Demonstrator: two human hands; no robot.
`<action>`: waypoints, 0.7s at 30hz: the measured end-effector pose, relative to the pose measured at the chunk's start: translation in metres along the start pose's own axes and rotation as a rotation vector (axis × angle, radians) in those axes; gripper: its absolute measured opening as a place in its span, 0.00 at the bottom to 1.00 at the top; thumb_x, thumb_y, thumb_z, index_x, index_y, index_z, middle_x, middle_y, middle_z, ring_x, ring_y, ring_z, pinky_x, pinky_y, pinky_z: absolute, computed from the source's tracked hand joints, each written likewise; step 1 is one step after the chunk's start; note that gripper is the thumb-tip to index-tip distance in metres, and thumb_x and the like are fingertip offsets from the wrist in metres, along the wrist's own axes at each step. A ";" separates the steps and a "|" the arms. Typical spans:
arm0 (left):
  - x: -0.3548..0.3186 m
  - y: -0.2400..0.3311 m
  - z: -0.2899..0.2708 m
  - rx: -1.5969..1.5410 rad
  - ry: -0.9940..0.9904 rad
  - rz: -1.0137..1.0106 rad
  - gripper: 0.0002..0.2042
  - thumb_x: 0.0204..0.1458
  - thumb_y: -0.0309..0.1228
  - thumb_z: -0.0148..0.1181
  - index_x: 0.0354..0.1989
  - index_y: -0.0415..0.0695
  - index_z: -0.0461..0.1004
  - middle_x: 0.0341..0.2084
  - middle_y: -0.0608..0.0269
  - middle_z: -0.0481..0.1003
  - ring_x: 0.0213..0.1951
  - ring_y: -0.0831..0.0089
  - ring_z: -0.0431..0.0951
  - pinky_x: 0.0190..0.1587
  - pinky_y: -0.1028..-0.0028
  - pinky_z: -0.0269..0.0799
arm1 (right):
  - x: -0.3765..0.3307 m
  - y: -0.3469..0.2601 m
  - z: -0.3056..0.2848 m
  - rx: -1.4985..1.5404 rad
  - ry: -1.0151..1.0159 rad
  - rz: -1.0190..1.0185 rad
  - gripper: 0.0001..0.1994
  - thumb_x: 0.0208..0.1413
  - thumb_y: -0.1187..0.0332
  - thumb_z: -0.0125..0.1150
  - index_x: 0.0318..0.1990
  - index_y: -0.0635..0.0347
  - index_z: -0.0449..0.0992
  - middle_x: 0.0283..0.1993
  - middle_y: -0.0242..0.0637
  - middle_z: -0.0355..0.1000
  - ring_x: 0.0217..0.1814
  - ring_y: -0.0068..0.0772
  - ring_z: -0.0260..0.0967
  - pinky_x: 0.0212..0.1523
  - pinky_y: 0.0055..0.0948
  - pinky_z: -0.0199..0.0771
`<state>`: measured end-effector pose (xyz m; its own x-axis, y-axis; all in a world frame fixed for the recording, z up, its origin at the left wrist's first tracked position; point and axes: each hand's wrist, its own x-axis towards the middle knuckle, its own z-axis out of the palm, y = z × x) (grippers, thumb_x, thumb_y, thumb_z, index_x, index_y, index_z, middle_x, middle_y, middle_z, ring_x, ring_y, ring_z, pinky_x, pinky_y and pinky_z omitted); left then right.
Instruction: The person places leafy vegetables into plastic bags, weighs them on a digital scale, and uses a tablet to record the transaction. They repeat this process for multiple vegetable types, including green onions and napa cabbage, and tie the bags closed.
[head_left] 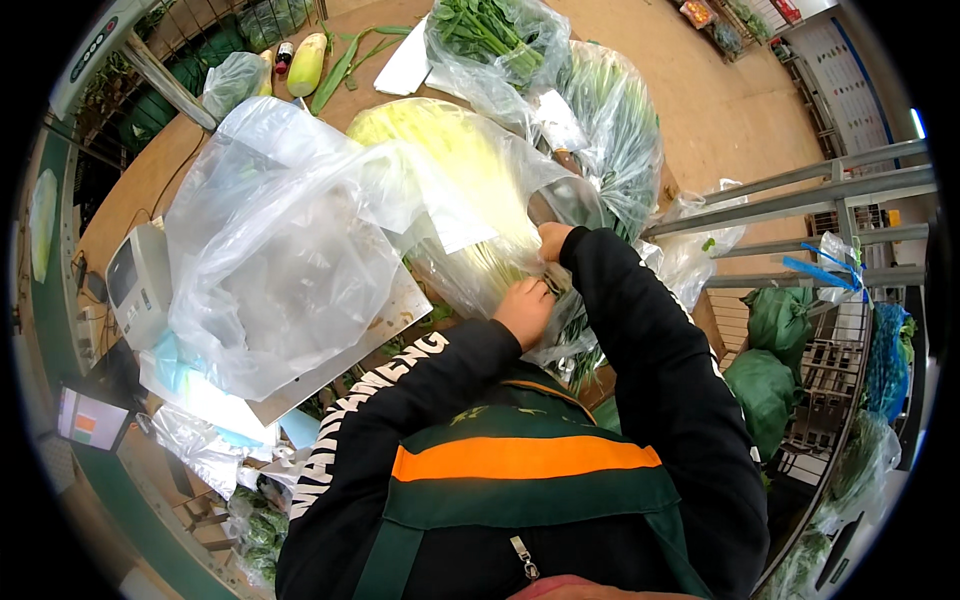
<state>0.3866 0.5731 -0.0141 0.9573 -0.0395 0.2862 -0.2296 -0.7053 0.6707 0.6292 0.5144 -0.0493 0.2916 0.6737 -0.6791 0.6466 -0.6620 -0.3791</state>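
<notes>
A large pale yellow-green cabbage lies in a clear plastic bag on the wooden counter. My left hand pinches the gathered mouth of that bag at its near end. Just above it, my right hand also grips the twisted plastic. Both hands are close together, fingers closed on the bag's neck. Black sleeves and a green apron with an orange stripe fill the lower part of the view.
A big heap of loose clear bags sits on a scale at the left. Bagged green onions and leafy greens lie beyond. A metal trolley with green bags stands at the right. A small screen sits lower left.
</notes>
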 end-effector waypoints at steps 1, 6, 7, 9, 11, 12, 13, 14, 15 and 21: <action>0.000 -0.007 -0.003 -0.084 -0.025 0.005 0.12 0.45 0.27 0.58 0.39 0.38 0.73 0.43 0.52 0.72 0.52 0.51 0.70 0.54 0.60 0.68 | -0.002 -0.009 -0.011 -0.087 -0.001 0.019 0.23 0.44 0.57 0.69 0.40 0.71 0.81 0.36 0.52 0.80 0.39 0.43 0.77 0.44 0.37 0.73; 0.013 -0.031 -0.002 0.032 -0.034 -0.063 0.25 0.48 0.33 0.58 0.56 0.36 0.69 0.54 0.49 0.70 0.60 0.52 0.66 0.63 0.58 0.60 | -0.020 -0.021 -0.047 0.197 -0.176 -0.057 0.25 0.45 0.59 0.76 0.47 0.66 0.80 0.41 0.38 0.81 0.43 0.27 0.73 0.48 0.31 0.71; 0.016 -0.033 0.001 0.143 0.045 0.003 0.27 0.48 0.35 0.58 0.58 0.36 0.68 0.56 0.48 0.69 0.61 0.52 0.65 0.64 0.57 0.58 | -0.022 -0.025 -0.052 0.326 -0.255 -0.075 0.26 0.45 0.60 0.77 0.50 0.66 0.79 0.44 0.33 0.79 0.45 0.23 0.71 0.49 0.30 0.71; 0.007 -0.059 0.024 0.213 -0.049 0.061 0.31 0.50 0.37 0.58 0.63 0.36 0.64 0.60 0.47 0.67 0.63 0.50 0.63 0.67 0.57 0.54 | -0.035 -0.040 -0.063 0.395 -0.252 -0.109 0.26 0.46 0.60 0.77 0.50 0.67 0.79 0.43 0.34 0.80 0.44 0.23 0.72 0.48 0.29 0.71; 0.008 -0.066 0.030 0.281 -0.075 0.093 0.31 0.53 0.41 0.57 0.64 0.35 0.65 0.61 0.45 0.67 0.65 0.52 0.63 0.68 0.57 0.55 | -0.037 -0.037 -0.071 0.433 -0.226 -0.138 0.25 0.46 0.59 0.76 0.49 0.67 0.79 0.42 0.35 0.80 0.42 0.26 0.74 0.47 0.30 0.72; 0.020 -0.063 0.021 0.175 -0.231 -0.031 0.31 0.54 0.42 0.57 0.63 0.36 0.66 0.62 0.47 0.67 0.65 0.53 0.64 0.68 0.57 0.55 | -0.032 -0.024 -0.069 0.443 -0.207 -0.148 0.25 0.47 0.59 0.75 0.49 0.68 0.80 0.41 0.37 0.81 0.40 0.28 0.75 0.46 0.30 0.73; 0.036 -0.062 0.007 0.068 -0.386 -0.164 0.31 0.54 0.43 0.58 0.63 0.38 0.67 0.62 0.48 0.68 0.65 0.54 0.64 0.68 0.58 0.56 | -0.028 -0.017 -0.066 0.452 -0.195 -0.163 0.25 0.48 0.58 0.74 0.48 0.68 0.80 0.40 0.38 0.81 0.39 0.30 0.77 0.45 0.31 0.73; 0.048 -0.066 -0.002 -0.035 -0.533 -0.307 0.30 0.54 0.45 0.58 0.63 0.39 0.68 0.63 0.49 0.68 0.66 0.55 0.65 0.68 0.58 0.57 | -0.032 -0.026 -0.071 0.607 -0.258 -0.113 0.24 0.49 0.59 0.73 0.48 0.68 0.80 0.40 0.38 0.81 0.39 0.30 0.77 0.45 0.30 0.73; 0.054 -0.071 -0.003 -0.025 -0.476 -0.337 0.30 0.54 0.46 0.59 0.63 0.42 0.69 0.63 0.51 0.68 0.66 0.56 0.65 0.67 0.58 0.58 | -0.044 -0.047 -0.082 0.760 -0.318 -0.059 0.23 0.50 0.59 0.73 0.48 0.69 0.80 0.41 0.38 0.81 0.39 0.29 0.77 0.45 0.29 0.73; 0.039 -0.111 0.030 0.287 -0.157 -0.184 0.36 0.52 0.61 0.59 0.66 0.55 0.67 0.65 0.58 0.67 0.66 0.57 0.65 0.67 0.58 0.58 | -0.035 -0.059 -0.071 -0.113 -0.015 -0.087 0.25 0.46 0.60 0.73 0.47 0.69 0.79 0.41 0.43 0.80 0.41 0.34 0.77 0.45 0.34 0.74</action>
<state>0.4548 0.6290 -0.0976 0.9983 0.0139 0.0557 -0.0144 -0.8794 0.4759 0.6307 0.5533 0.0413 0.2209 0.7213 -0.6565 0.7442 -0.5597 -0.3646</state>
